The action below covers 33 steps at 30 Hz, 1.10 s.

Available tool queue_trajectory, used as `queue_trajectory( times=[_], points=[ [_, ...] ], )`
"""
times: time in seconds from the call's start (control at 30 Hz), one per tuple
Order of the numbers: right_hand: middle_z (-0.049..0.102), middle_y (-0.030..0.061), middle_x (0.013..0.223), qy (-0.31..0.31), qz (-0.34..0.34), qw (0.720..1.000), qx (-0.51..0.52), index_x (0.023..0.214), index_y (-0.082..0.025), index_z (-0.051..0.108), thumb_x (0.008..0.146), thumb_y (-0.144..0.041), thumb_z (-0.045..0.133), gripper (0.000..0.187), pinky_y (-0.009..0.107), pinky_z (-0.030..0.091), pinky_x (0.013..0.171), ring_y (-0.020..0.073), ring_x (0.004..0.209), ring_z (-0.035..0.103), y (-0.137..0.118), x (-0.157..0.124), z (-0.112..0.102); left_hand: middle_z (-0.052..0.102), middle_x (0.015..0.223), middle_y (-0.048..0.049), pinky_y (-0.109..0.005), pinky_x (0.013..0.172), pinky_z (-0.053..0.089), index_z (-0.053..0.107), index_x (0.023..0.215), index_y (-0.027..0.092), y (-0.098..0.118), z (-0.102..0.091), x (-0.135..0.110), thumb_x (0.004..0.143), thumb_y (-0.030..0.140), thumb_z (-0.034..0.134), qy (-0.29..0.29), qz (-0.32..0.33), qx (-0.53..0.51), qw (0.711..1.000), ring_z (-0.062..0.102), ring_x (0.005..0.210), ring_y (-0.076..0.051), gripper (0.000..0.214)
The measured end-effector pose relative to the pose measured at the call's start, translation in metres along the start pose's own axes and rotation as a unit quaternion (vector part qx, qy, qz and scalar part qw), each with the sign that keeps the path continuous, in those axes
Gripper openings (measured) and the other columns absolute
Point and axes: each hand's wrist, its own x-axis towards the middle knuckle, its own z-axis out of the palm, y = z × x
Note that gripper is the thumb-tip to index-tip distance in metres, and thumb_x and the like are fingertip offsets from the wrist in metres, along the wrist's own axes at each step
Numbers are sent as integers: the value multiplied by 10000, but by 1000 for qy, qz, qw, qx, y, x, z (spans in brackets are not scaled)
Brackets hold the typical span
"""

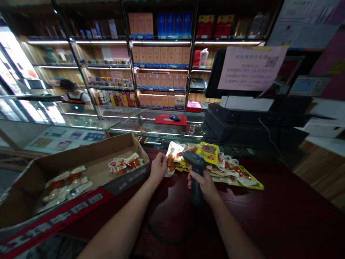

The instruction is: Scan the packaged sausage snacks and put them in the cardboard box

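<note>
My right hand [202,182] is wrapped round the grip of a dark barcode scanner [196,162], whose head tilts to the left. Bright light falls on a snack packet [170,158] with a brown piece inside, which my left hand [160,164] pinches at its left edge. Behind and to the right of the scanner lies a pile of similar packets [229,169], with a yellow-edged packet [208,152] on top. To my left stands a cardboard box [115,184] with several more packets [67,183] in it.
A glass counter [121,122] runs behind the wooden table [167,216], with a mouse [174,118] on a red mat. At the right stand a monitor [215,75] and a dark cash drawer [250,133]. A person [74,95] is at the far left. The scanner's cable [167,240] loops across the table.
</note>
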Motion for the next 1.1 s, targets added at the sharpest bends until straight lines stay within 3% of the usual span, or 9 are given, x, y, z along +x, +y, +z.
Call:
queue_trajectory(
  times=[0.33,0.53,0.63,0.8,0.93,1.1],
  points=[
    [592,-19,556,5,13,1000,0,843,-148,584,647,-401,695,338,253,469,409,134,426,556,4,0,0,543,636,27,-223,635,414,460,692,195,-6,1,1,798,269,433,16,7,-13,1000,540,621,-112,132],
    [597,-18,551,-9,36,999,28,828,-140,592,636,-398,699,339,249,460,400,121,404,542,2,-6,16,542,623,21,-226,610,406,474,689,192,1,-8,5,794,263,428,58,-16,-8,998,537,613,-117,135],
    [602,-14,552,-31,46,998,24,827,-137,598,630,-396,701,343,246,461,403,119,405,542,-4,-9,28,556,626,11,-231,602,394,491,695,192,15,-29,12,796,282,435,90,-34,12,995,544,610,-126,146],
    [598,-18,540,-74,47,996,13,806,-144,588,623,-367,695,308,250,462,391,126,403,547,-18,-7,48,577,624,-3,-243,598,373,516,665,198,31,-85,27,764,274,481,161,-79,98,979,548,610,-146,130],
    [594,-22,525,-102,49,994,7,791,-145,580,620,-351,685,287,252,468,391,126,398,548,-24,-1,69,597,652,-28,-257,618,382,514,646,200,21,-122,30,756,251,478,188,-117,168,961,567,653,-172,126],
    [593,-28,527,-137,51,989,14,815,-139,572,631,-341,665,288,234,463,380,109,383,534,-21,2,94,626,722,-79,-293,658,404,503,643,199,4,-141,25,755,241,479,148,-177,241,943,595,741,-225,122]
  ],
)
